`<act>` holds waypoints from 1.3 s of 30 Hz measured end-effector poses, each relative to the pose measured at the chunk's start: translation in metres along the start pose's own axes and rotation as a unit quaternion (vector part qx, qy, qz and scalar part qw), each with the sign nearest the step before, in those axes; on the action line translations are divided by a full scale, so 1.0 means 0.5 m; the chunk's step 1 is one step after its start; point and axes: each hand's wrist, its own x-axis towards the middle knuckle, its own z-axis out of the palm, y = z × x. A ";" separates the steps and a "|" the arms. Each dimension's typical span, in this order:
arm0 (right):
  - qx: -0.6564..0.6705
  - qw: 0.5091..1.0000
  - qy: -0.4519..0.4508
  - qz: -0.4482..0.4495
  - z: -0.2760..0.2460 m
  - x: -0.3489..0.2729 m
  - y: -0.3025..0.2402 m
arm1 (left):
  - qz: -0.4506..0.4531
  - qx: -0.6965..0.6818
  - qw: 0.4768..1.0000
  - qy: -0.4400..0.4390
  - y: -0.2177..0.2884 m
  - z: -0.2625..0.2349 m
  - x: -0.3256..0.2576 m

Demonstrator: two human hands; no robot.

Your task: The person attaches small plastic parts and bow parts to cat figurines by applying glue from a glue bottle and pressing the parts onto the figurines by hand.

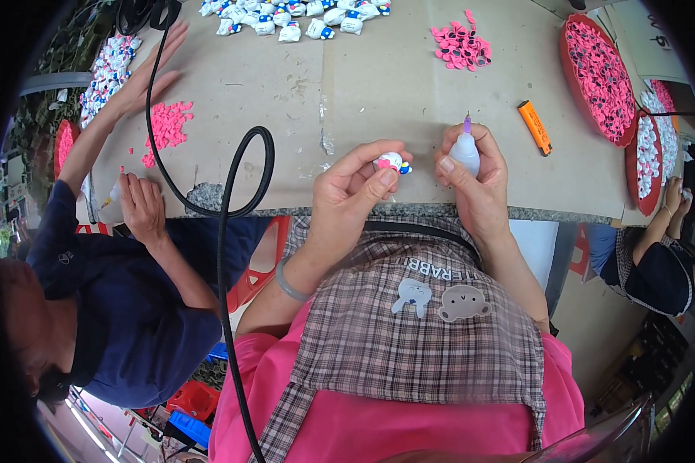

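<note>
Between the thumb and fingers of my left hand (346,189) is a small white figurine (388,161) with a pink patch and blue and yellow bits at one side. My right hand (486,181) grips a translucent white squeeze bottle (465,152), its thin purple needle tip pointing up and away from me. Both hands are raised near the table's front edge, a short gap apart. The needle tip does not touch the figurine. Ahead on the tabletop (378,85) lie a heap of similar white-and-blue figurines (289,29) and a pile of small pink pieces (462,46).
An orange slim object (534,128) lies right of the bottle. Red trays (567,69) of pink and white pieces line the far right. At left, a co-worker (131,309) reaches over the table by another pink pile (170,123). A black cable (266,174) loops down left of me.
</note>
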 end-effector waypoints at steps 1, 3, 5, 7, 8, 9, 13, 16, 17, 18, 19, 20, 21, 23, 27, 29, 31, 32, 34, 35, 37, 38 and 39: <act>-0.020 1.000 0.009 -0.003 0.000 -0.001 0.000 | -0.012 -0.001 1.000 0.003 0.002 0.001 -0.001; -0.046 0.999 0.012 0.008 0.001 -0.003 -0.002 | -0.008 -0.008 1.000 0.005 0.004 0.009 -0.001; -0.072 0.997 0.015 0.019 0.005 -0.007 -0.008 | -0.004 -0.015 1.000 0.006 0.003 0.008 0.000; -0.144 0.989 0.012 0.010 0.017 -0.013 -0.014 | -0.003 0.013 1.000 -0.015 -0.001 -0.001 0.000; -0.144 0.989 0.013 0.010 0.023 -0.012 -0.015 | -0.003 0.013 1.000 -0.016 -0.001 0.000 0.000; -0.180 0.983 0.000 -0.038 0.029 -0.011 -0.016 | 0.003 0.019 1.000 -0.010 -0.002 0.002 0.001; -0.255 0.958 -0.029 -0.126 0.046 -0.008 -0.015 | 0.022 -0.037 0.999 0.015 -0.006 0.017 0.002; -0.286 0.949 -0.029 -0.132 0.054 -0.008 -0.015 | 0.025 -0.015 0.999 0.013 -0.009 0.014 0.002; -0.285 0.949 -0.030 -0.132 0.054 -0.008 -0.015 | 0.025 -0.015 0.999 0.014 -0.009 0.014 0.001; -0.299 0.944 -0.030 -0.139 0.054 -0.009 -0.015 | 0.034 -0.007 0.999 0.010 -0.009 0.014 0.001; -0.313 0.938 -0.031 -0.145 0.054 -0.010 -0.015 | 0.042 0.002 0.999 0.007 -0.010 0.014 0.001; -0.313 0.938 -0.031 -0.144 0.055 -0.010 -0.014 | 0.042 0.001 0.999 0.007 -0.014 0.013 0.002; -0.313 0.937 -0.027 -0.153 0.057 -0.010 -0.012 | 0.069 0.007 0.998 0.010 -0.019 0.013 0.003; -0.313 0.936 -0.024 -0.161 0.059 -0.010 -0.009 | 0.096 0.013 0.995 0.013 -0.022 0.012 0.005; -0.308 0.939 -0.018 -0.151 0.063 -0.012 -0.004 | 0.121 0.039 0.992 0.016 -0.019 0.013 0.007; -0.301 0.942 -0.016 -0.149 0.062 -0.013 -0.002 | 0.125 0.044 0.991 0.020 -0.020 0.013 0.007; -0.298 0.942 -0.016 -0.155 0.061 -0.015 0.001 | 0.137 0.053 0.989 0.014 -0.023 0.012 0.005; -0.298 0.942 -0.016 -0.154 0.062 -0.016 0.001 | 0.137 0.053 0.989 0.014 -0.024 0.012 0.004; -0.298 0.943 -0.014 -0.150 0.062 -0.017 0.001 | 0.135 0.061 0.989 0.022 -0.026 0.012 0.003; -0.298 0.943 -0.014 -0.149 0.062 -0.017 0.001 | 0.135 0.061 0.989 0.022 -0.026 0.011 0.003; -0.295 0.945 -0.019 -0.142 0.061 -0.018 0.003 | 0.148 0.088 0.985 -0.003 -0.025 0.006 0.002; -0.295 0.945 -0.019 -0.142 0.061 -0.018 0.003 | 0.148 0.088 0.985 -0.003 -0.025 0.005 0.002; -0.291 0.946 -0.018 -0.138 0.061 -0.018 0.003 | 0.147 0.092 0.985 -0.001 -0.025 0.005 0.002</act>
